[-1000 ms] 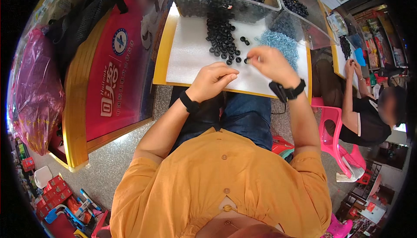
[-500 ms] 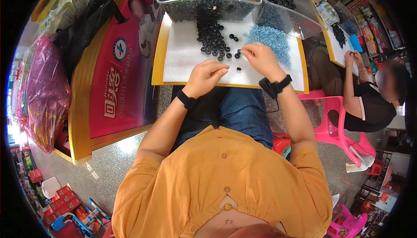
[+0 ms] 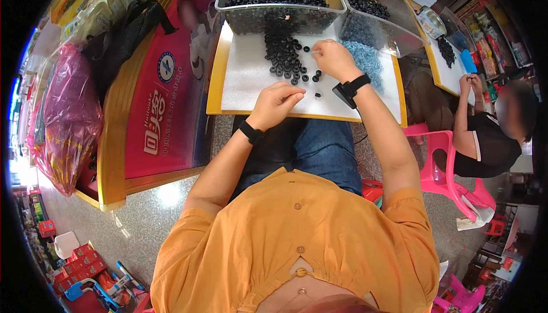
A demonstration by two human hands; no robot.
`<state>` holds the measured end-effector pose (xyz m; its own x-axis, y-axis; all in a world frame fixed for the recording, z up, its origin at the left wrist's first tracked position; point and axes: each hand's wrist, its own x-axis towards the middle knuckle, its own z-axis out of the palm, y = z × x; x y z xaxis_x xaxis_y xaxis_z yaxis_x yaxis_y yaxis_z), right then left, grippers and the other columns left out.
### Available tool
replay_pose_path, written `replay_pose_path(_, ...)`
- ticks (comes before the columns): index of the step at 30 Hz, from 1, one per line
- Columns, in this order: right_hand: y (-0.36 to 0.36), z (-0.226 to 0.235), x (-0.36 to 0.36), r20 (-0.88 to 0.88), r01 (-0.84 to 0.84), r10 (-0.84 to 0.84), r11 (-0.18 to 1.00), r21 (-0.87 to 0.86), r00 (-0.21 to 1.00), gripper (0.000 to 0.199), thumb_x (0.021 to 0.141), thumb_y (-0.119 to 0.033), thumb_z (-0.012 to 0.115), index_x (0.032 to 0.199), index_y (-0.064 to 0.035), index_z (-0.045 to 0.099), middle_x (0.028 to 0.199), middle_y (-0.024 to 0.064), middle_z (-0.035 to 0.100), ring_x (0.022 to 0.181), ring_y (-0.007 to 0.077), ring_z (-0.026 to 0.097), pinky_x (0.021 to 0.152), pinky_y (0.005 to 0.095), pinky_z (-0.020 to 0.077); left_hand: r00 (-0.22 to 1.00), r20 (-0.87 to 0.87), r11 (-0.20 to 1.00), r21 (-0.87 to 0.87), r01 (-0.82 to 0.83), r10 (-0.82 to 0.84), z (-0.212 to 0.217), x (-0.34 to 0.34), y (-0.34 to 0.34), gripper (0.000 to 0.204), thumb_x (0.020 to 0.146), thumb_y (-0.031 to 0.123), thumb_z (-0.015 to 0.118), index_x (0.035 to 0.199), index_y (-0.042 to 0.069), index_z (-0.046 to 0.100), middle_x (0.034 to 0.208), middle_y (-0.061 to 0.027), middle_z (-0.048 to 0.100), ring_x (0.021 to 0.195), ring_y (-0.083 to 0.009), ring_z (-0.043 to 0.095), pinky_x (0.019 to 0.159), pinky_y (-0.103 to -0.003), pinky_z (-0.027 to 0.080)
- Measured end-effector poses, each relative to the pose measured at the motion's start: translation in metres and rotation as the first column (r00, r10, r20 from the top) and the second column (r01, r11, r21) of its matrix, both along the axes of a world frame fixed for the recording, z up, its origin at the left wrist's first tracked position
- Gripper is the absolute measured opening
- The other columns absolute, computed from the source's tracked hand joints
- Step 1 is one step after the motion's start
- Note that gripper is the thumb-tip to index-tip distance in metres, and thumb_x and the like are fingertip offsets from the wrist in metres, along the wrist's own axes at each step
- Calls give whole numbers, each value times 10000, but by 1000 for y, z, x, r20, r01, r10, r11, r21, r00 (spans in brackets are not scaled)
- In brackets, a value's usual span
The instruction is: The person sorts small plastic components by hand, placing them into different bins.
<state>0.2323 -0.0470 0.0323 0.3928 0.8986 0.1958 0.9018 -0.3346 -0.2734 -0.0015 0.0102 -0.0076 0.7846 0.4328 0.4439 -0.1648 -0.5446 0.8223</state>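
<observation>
Small black rings spill in a loose pile over a white board with a yellow edge. Near the board's front edge, my left hand has its thumb and fingers pinched together; whatever is between them is hidden. Farther off, my right hand pinches at the right side of the pile, close to a single black ring. What its fingertips hold is too small to tell. A small black piece lies just right of my left fingertips. Pale blue small pieces are heaped beyond my right hand.
A clear plastic bin full of black rings stands at the board's far side, beside a second clear bin. At right a person sits by a pink chair at another board. A pink-panelled counter stands left.
My right hand has moved farther away, from the rings near the front to those beside the pile. My left hand stays pinched in about the same place. The view has shifted slightly.
</observation>
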Motion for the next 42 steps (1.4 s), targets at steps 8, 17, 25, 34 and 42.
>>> replay_pose_path(8, 22, -2, 4, 68, -97, 102, 992, -77, 992, 256, 866, -206, 663, 1052, -37, 711, 1047, 225, 697, 998, 391, 667, 886, 479, 529, 999, -33, 999, 41, 0, 2, 2, 1, 0, 156, 920, 153, 698, 1003, 30, 748, 804, -92, 658, 739, -217, 619, 671, -314, 486)
replay_pose_path(17, -62, 26, -82, -983, 81, 180, 980, 181, 23, 239, 1012, -293, 586, 976, -64, 645, 790, -25, 580, 639, 60, 473, 556, 213, 366, 971, 207, 927, -374, -32, 117, 12, 3, -15, 296, 863, 27, 753, 1156, 41, 720, 948, -14, 582, 792, -80, 545, 673, -214, 442)
replay_pose_path(25, -107, -1, -106, -895, 225, 299, 946, 233, -332, 201, 1032, -255, 577, 995, -62, 619, 780, -44, 521, 643, 29, 417, 537, 201, 305, 985, 172, 982, -181, 56, -25, 16, -1, -29, 296, 852, 53, 773, 1145, 65, 735, 909, -27, 586, 804, -115, 584, 681, -239, 472)
replay_pose_path(34, -118, -12, -42, -324, 226, -110, 910, 347, 940, 196, 947, -141, 648, 1105, -36, 698, 955, 93, 672, 772, 228, 639, 724, 337, 522, 995, 13, 793, -604, 83, -95, 10, -5, -22, 262, 962, 72, 654, 1221, 33, 654, 996, -41, 702, 650, -68, 590, 529, -182, 457)
replay_pose_path(42, -116, -19, -13, -128, 151, -127, 968, 201, 984, 178, 914, -164, 645, 1059, -85, 710, 958, 147, 655, 891, 353, 643, 759, 435, 529, 996, -88, 729, -684, -40, -29, 2, 3, -14, 252, 941, 114, 691, 1185, 51, 677, 803, 24, 668, 627, -33, 561, 540, -189, 450)
